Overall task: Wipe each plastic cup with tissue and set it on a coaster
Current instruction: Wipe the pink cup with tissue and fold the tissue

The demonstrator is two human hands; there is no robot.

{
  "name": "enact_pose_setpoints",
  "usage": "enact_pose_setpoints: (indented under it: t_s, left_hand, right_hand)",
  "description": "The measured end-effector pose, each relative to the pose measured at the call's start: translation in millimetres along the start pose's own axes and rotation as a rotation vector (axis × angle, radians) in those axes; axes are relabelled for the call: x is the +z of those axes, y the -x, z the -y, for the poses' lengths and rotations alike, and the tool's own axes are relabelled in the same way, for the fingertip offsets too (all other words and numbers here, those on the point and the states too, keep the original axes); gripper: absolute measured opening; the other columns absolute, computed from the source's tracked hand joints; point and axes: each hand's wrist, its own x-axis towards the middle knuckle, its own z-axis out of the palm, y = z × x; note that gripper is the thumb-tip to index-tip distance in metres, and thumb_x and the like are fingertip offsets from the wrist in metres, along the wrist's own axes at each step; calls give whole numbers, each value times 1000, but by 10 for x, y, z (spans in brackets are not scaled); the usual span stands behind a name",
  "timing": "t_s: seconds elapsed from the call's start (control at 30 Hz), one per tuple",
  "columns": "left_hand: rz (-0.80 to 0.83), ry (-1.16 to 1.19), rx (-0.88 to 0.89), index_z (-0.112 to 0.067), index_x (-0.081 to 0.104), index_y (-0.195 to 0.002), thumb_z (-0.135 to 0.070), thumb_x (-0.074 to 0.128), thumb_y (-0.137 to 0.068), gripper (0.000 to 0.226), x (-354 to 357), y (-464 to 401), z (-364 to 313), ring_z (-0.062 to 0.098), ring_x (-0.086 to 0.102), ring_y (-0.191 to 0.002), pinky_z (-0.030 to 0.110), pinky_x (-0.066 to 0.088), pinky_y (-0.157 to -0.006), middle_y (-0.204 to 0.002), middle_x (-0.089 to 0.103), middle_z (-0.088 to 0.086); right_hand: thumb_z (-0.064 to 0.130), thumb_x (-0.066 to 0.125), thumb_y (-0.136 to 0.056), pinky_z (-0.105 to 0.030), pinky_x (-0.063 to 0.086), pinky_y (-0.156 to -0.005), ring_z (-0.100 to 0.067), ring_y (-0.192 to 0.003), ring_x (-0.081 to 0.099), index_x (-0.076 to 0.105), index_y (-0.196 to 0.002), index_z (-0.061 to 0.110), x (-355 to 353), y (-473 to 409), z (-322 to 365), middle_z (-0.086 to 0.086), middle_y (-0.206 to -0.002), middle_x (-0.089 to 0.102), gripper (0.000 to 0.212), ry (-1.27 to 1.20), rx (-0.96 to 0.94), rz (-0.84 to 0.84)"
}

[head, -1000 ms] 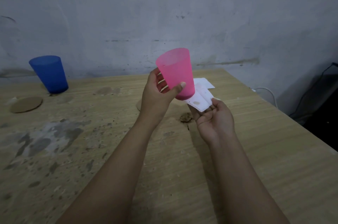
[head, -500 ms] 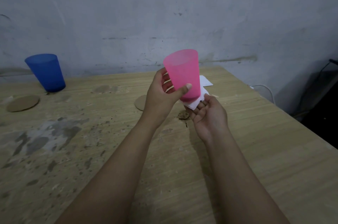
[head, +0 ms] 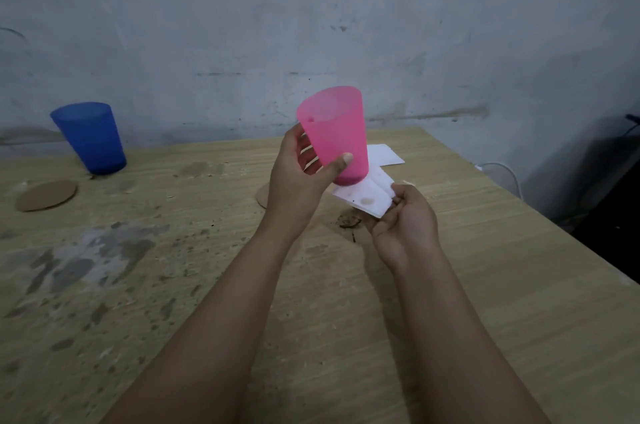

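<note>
- Pink plastic: the pink cup (head: 334, 134), translucent and tilted with its mouth toward the camera, is held above the table (head: 485, 285) so that its base is exposed for wiping.
- The left hand (head: 298, 178) grips the cup, thumb across the near wall and fingers curled behind, which steadies it against the rubbing.
- The right hand (head: 405, 223) pinches the folded white tissue (head: 367, 197) just under the cup's base; a faint stain marks the tissue, and whether tissue and base actually touch is hard to tell from this angle.
- A cardboard coaster (head: 263, 197), partly hidden behind the left wrist, lies near, probably this cup's destination.
- The blue cup (head: 90, 138) stands on bare wood beside a second coaster (head: 46, 195), apparently not yet placed.
- A spare tissue sheet (head: 384, 155) lies behind the cup.
</note>
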Motion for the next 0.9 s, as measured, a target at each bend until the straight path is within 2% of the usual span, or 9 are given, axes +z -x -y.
enact_pose_setpoints:
  t_s: [0.07,0.27,0.4,0.53,0.73,0.9]
  left_hand:
    - [-1,-4,-2,-15,41,-136,-13,77,-77,69,1,-3,3,4,62,-106,17,53,-82,-124,58,-2]
    - [33,-18,-7,-16,44,-133,-16,78,-76,66,36,24,-3,7,62,-106,19,53,-81,-123,59,-1]
    - [55,-21,-9,-17,44,-133,-20,78,-75,67,66,36,3,7,62,-107,19,53,-82,-124,59,-2]
    - [52,-23,-1,-15,43,-135,-20,79,-75,70,89,47,13,5,62,-108,17,52,-81,-126,59,-2]
    - [27,-14,15,-14,40,-136,-13,78,-75,72,58,30,9,2,60,-108,18,52,-87,-126,57,-2]
    - [3,-8,14,-13,40,-137,-12,77,-76,71,25,9,36,3,61,-107,17,52,-84,-126,58,0]
  right_hand:
    - [7,42,-89,-43,51,-87,-32,-91,63,56,-105,-2,-1,-10,22,-21,-105,65,23,-46,-29,-10]
    - [12,39,-94,-36,53,-81,-23,-79,66,60,-96,4,20,-6,-9,-13,-88,69,23,9,-92,28]
    - [13,37,-95,-33,53,-75,-21,-74,67,60,-98,4,20,-17,-56,-11,-81,70,25,65,-77,47]
    - [13,39,-93,-34,55,-72,-25,-77,65,56,-110,-2,19,-4,-106,-17,-87,67,28,113,-38,49]
    - [10,46,-88,-37,52,-73,-26,-74,63,56,-107,0,9,-15,-89,-18,-92,63,23,126,-3,-30]
    - [8,46,-87,-42,51,-81,-31,-92,63,55,-93,4,-33,-28,-2,-20,-106,62,12,82,-6,-73]
